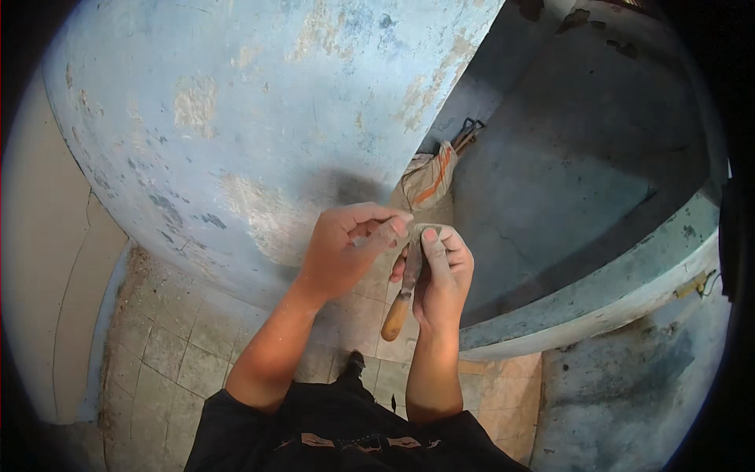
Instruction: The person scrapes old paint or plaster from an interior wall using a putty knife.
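My right hand is closed around the blade of a putty knife, thumb laid flat on the metal near its broad end. The worn wooden handle hangs free, pointing down toward me. Just left of the blade's end, my left hand is closed, with thumb and forefinger drawn together; whether anything small sits between them I cannot make out. Pale dust coats the fingertips of both hands. Beyond them rises a light blue wall with flaking paint and bare, scraped patches.
A white sack with an orange stripe slumps past the wall's corner, with tool handles beside it. On the right runs a low, blue-grey masonry ledge. Tiled floor lies below, and a pale panel stands at the left.
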